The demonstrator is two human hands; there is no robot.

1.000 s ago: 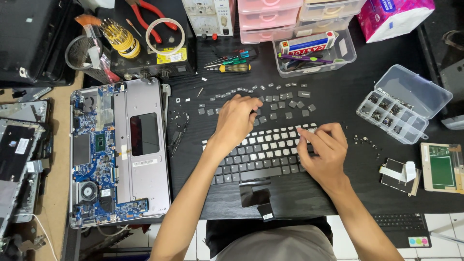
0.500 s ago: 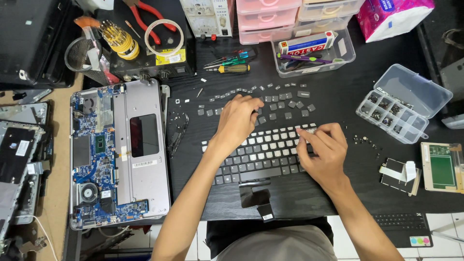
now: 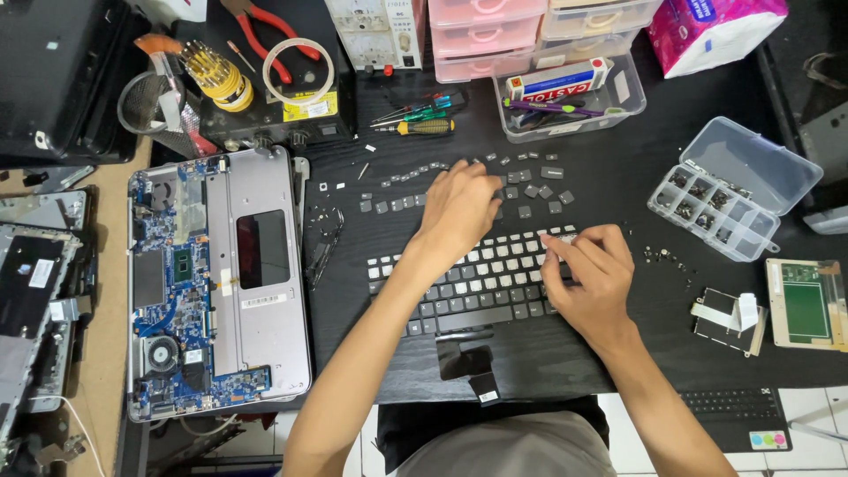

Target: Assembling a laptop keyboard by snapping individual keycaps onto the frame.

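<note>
Keyboard (image 3: 477, 283) under both hands, left hand (image 3: 459, 208) among loose keycaps (image 3: 530, 177) (right hand (image 3: 587, 274) pressing keys)

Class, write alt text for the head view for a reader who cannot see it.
A person's left hand reaches among loose keycaps while the right hand presses on a detached laptop keyboard on a black desk. An opened laptop base lies to the left.

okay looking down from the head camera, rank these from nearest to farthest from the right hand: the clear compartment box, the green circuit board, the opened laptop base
From the right hand, resting on the keyboard:
1. Clear compartment box, just to its right and a little above.
2. Green circuit board, further right, near the desk's edge.
3. Opened laptop base, far across on the left, beyond the left hand.
</note>
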